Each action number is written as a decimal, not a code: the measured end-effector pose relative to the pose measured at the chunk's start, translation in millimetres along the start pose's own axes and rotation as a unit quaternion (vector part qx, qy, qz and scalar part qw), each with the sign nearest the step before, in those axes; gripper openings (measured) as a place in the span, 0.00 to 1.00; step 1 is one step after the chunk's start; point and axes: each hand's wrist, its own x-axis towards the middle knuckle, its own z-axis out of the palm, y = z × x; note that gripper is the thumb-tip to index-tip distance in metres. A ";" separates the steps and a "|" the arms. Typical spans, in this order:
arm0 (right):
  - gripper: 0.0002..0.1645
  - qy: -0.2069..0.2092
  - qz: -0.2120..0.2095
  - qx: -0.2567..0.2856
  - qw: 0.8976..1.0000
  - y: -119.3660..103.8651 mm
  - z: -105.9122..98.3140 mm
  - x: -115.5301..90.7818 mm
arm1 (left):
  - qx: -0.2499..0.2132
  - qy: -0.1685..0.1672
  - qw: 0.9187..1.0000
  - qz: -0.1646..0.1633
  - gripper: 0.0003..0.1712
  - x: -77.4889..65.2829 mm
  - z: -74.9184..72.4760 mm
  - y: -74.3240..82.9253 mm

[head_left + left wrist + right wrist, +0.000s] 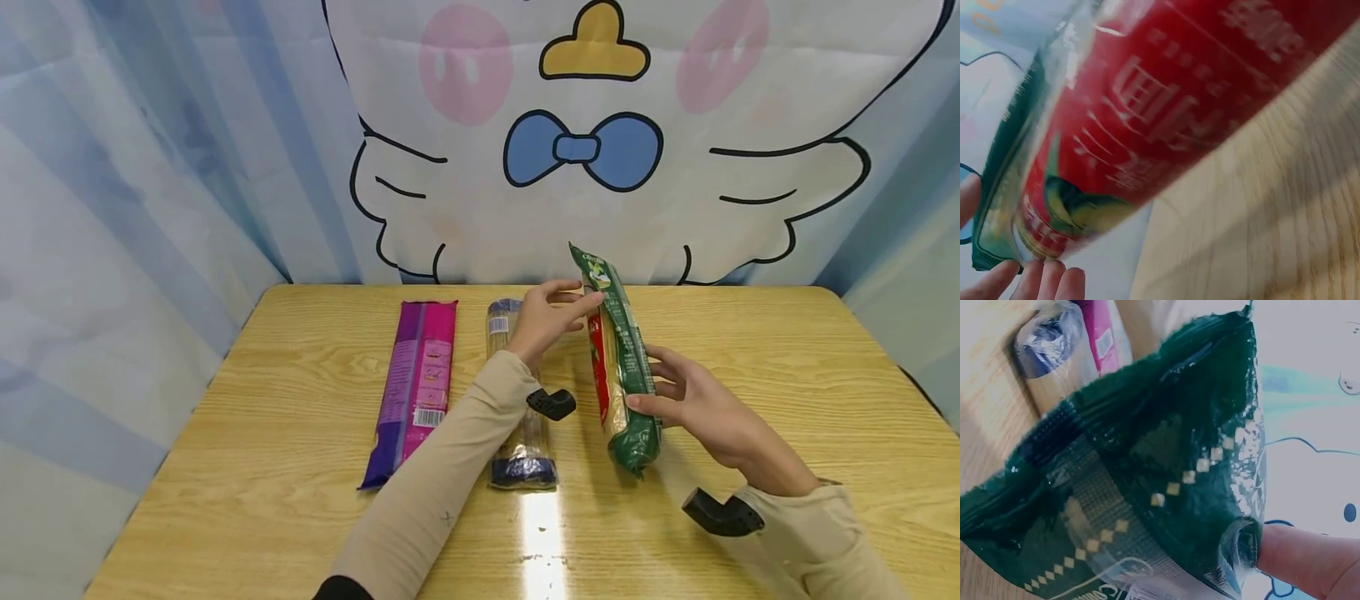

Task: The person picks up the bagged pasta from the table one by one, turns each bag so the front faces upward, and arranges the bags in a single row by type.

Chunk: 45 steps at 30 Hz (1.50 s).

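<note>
A green and red pack of pasta (628,358) is held tilted up over the right half of the table, its top end leaning back. My left hand (551,317) grips it near the top from the left side. Lower down, my right hand (697,400) holds it from the right, with the thumb on the front. In the left wrist view the red printed face of the pasta pack (1147,112) fills much of the frame, fingertips at its end. The right wrist view has its green crimped end (1179,437) close up, beside a finger (1310,559).
A clear pack of dry noodles (523,467) with blue ends lies left of the held pack, partly covered by my left forearm. Further left lies a pink and purple packet (416,367). Behind the wooden table (292,400) hangs a printed curtain (585,225).
</note>
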 end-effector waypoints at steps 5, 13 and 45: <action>0.54 -0.006 -0.004 0.001 1.000 -1.0 -2.5 -1.1 | -0.021 -0.057 0.997 -0.046 0.35 1.4 -3.5 -6.1; 0.53 -0.011 -0.005 0.002 1.000 -1.8 -3.6 -0.7 | -0.055 -0.125 0.987 -0.086 0.39 5.2 -4.5 -16.0; 0.52 0.090 -0.052 -0.215 0.971 -31.1 -6.0 -4.0 | -0.111 0.039 0.991 -0.065 0.35 -2.5 7.3 -9.0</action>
